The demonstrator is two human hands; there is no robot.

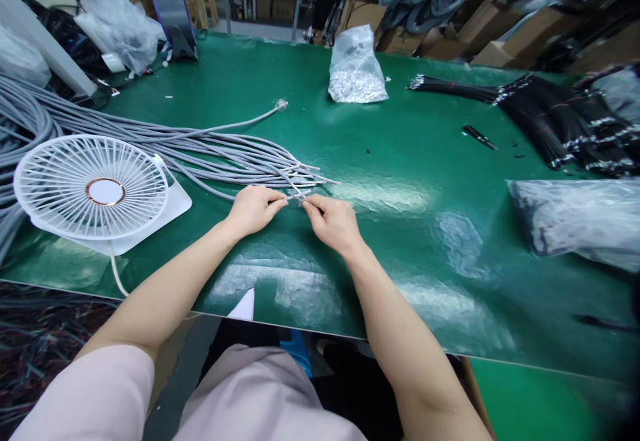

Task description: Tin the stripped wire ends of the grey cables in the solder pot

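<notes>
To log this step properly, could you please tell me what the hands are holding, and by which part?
The left hand and right hand pinch thin wires at the stripped end of a grey cable.

**A:** Bare human hands, tally?
**B:** Two: one left hand point(253, 209), one right hand point(333, 224).
**A:** Green-topped workbenches point(400, 161)?
**B:** One.
**A:** Round white plastic desk fans point(91, 187)?
**B:** One.
**A:** Clear plastic bags on the bench?
**B:** Two: one bag of small silver pieces point(356, 67), one bag of dark contents point(575, 221).
**A:** Long grey sheathed cable bundles point(200, 157)?
**B:** One; strands too many to count.
**A:** Black wire bundles with white bands point(565, 124)?
**B:** Several; exact number unclear, strands overlapping.
</notes>
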